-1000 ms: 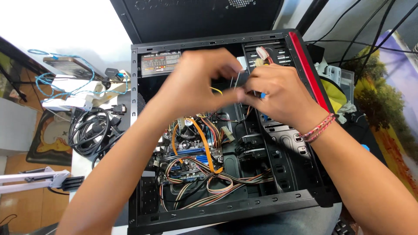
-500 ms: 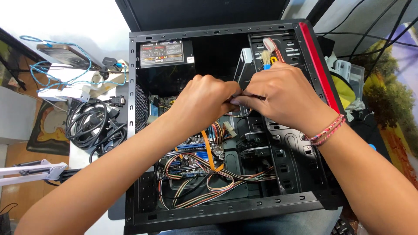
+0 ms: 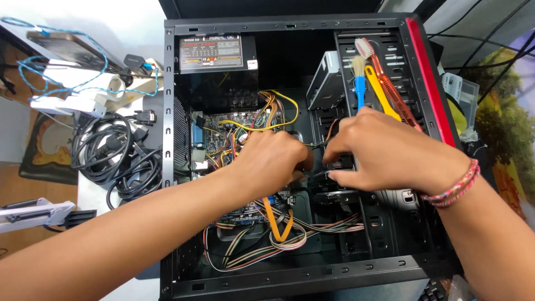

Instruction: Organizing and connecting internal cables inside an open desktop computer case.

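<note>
An open black computer case (image 3: 167,111) with a red front strip lies on its side. Both my hands are inside it, at the drive bays beside the motherboard (image 3: 223,125). My left hand (image 3: 273,159) is curled with its fingertips closed on a thin black cable (image 3: 317,146). My right hand (image 3: 384,156), with a pink bracelet (image 3: 454,187) on the wrist, pinches the same cable from the other side at the bay's edge. The fingertips nearly meet, and what lies under them is hidden.
A power supply (image 3: 217,56) fills the case's top left corner. A blue brush (image 3: 359,83), a yellow tool (image 3: 382,92) and a red brush (image 3: 390,95) lie on the drive cage. An orange flat cable (image 3: 273,217) and striped ribbons loop below. Coiled black cables (image 3: 111,156) lie to the left.
Both hands have come down inside the case, away from the brushes, which now show. They stay close together, fingertips meeting.
</note>
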